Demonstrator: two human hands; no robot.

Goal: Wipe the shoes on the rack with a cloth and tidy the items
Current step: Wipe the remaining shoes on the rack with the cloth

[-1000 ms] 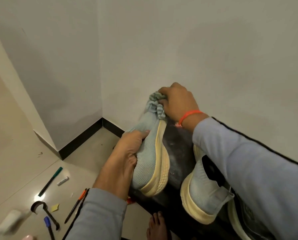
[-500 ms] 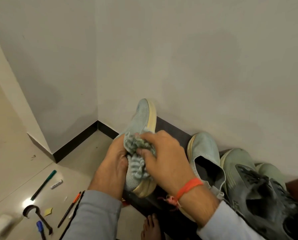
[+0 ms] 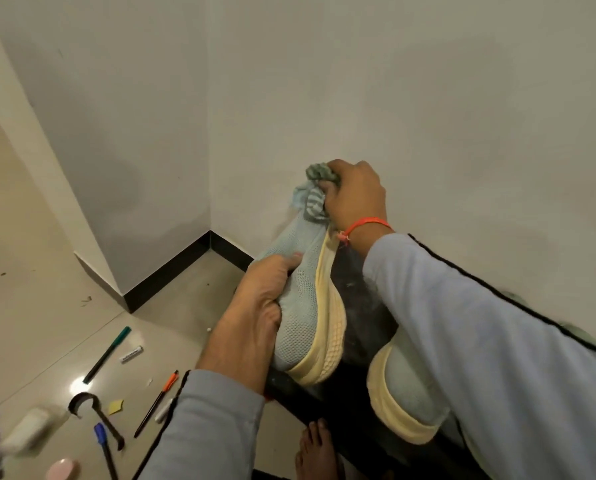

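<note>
Your right hand (image 3: 353, 199) fingers clench a bunched grey-green cloth (image 3: 315, 192) against the toe of a pale blue mesh sneaker (image 3: 301, 296), likely scrubbing its tip. Your left hand (image 3: 255, 313) grips the shoe's upper, bracing it tilted on edge atop the black shoe rack (image 3: 360, 327). Its mate (image 3: 407, 393) rests beside it; pens (image 3: 107, 355) litter the tiled floor (image 3: 30, 271), awaiting tidying.

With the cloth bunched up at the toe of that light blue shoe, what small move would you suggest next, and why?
Probably draw the cloth back down the knit upper toward the heel. The right hand grips it bunched at the toe end, while the left hand grips the light blue shoe at mid-length, tipped on its side on the black rack, so the side below the cloth lies exposed for a stroke.
</note>
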